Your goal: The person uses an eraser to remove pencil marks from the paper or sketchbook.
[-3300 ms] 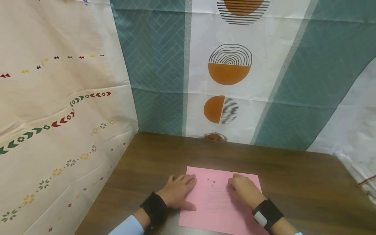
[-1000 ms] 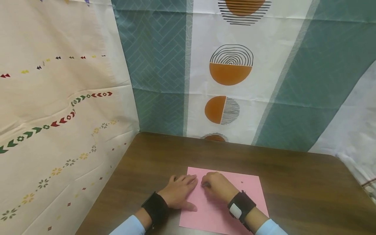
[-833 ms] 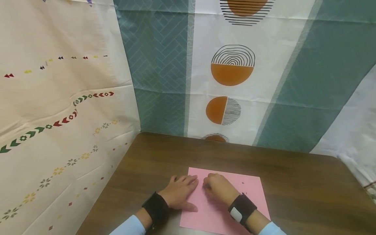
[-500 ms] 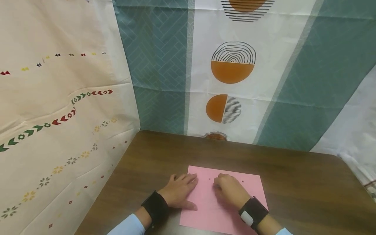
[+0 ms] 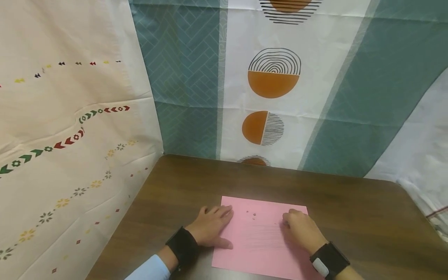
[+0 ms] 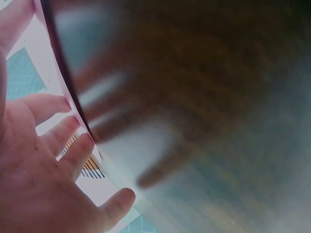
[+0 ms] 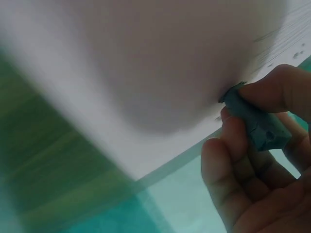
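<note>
A pink sheet of paper [image 5: 259,260] lies on the wooden table, with faint grey pencil lines [image 5: 264,235] across its middle. Spread fingers of my left hand [image 5: 211,227] rest on the sheet's left edge; the left wrist view shows them straight. Toward the sheet's right side, my right hand [image 5: 302,229] pinches a small dark bluish eraser [image 7: 257,121] between thumb and fingers. One worn end of the eraser meets the paper. In the head view the hand hides the eraser. Several tiny eraser crumbs [image 5: 254,214] are scattered on the upper part of the sheet.
The brown table [image 5: 189,179] extends around the sheet. Behind it hangs a teal and white patterned cloth [image 5: 189,116], and a cream cloth [image 5: 87,155] borders the left side. Black bands [image 5: 182,245] are strapped on both wrists.
My right hand, with the eraser, has swept from beside the left hand to the right side of the sheet, uncovering pencil lines and crumbs. The left hand stays in place.
</note>
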Motion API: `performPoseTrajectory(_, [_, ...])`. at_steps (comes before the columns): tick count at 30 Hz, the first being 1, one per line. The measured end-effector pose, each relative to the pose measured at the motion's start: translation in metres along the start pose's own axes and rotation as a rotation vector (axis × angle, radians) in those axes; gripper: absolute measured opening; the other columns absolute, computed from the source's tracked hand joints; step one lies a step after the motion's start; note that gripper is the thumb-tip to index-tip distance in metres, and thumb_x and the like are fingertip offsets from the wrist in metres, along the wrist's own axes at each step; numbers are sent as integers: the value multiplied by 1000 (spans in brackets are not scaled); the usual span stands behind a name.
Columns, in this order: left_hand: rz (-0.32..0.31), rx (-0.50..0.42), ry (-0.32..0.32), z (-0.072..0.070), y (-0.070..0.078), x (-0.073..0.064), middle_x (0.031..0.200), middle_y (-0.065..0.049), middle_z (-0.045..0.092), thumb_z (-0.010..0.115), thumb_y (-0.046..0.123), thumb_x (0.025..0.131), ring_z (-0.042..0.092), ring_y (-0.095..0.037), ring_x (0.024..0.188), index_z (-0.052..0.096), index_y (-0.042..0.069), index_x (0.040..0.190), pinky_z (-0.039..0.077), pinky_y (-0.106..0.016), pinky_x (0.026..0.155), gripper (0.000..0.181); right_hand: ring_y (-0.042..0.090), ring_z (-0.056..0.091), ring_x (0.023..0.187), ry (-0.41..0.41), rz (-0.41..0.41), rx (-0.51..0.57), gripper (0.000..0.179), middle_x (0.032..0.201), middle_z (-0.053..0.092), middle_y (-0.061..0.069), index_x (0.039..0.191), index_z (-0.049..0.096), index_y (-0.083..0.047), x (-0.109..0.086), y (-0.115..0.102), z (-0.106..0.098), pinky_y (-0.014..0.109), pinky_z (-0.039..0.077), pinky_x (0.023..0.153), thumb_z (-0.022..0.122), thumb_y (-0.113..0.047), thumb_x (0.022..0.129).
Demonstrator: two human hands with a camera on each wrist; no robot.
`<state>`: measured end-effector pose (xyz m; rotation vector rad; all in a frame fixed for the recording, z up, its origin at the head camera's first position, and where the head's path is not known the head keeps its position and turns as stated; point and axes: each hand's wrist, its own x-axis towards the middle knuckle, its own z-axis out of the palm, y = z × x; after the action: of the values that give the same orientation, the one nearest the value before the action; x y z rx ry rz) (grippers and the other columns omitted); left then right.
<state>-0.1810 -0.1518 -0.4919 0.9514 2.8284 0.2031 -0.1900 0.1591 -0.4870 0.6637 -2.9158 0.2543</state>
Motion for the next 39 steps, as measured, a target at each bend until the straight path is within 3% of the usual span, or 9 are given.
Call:
performPoseTrajectory(5, [-4, -3, -1, 0, -2, -1, 150, -3, 28, 55, 72, 73, 25, -25, 131, 35, 13, 143, 24, -66, 96, 94, 10, 40, 54, 22, 17, -10, 26, 59, 42, -3, 61, 55, -15, -9, 11, -3, 30, 39, 47, 67, 6, 71])
performPoseTrajectory(10, [-6, -15, 5, 2, -2, -1, 149, -4, 29, 57, 71, 72, 27, -25, 130, 36, 13, 143, 24, -66, 95, 94, 10, 37, 53, 46, -2, 23, 31, 58, 39, -4, 58, 47, -16, -12, 15, -1, 31, 37, 46, 66, 6, 67])
performPoseTrajectory(17, [-23, -28, 0, 4, -2, -4, 149, -4, 29, 59, 71, 71, 27, -26, 130, 36, 13, 143, 23, -66, 96, 95, 7, 51, 64, 13, 111, 249, 14, 69, 57, -9, 71, 64, -19, 0, 10, 6, 34, 50, 62, 71, -6, 68])
performPoseTrajectory(31, [-16, -40, -1, 1, 2, -3, 149, -3, 29, 57, 71, 72, 27, -25, 129, 36, 13, 143, 24, -66, 96, 94, 2, 55, 69, 90, -39, 339, 13, 74, 62, -10, 75, 67, -18, 31, -26, -7, 27, 52, 63, 72, -7, 70])
performPoseTrajectory(39, [3, -16, 16, -1, 3, -2, 149, -4, 29, 56, 72, 72, 27, -25, 129, 36, 13, 143, 25, -66, 95, 94, 2, 55, 69, 53, -86, 402, 13, 77, 64, -7, 78, 68, -16, 39, -43, -16, 27, 52, 61, 72, -6, 71])
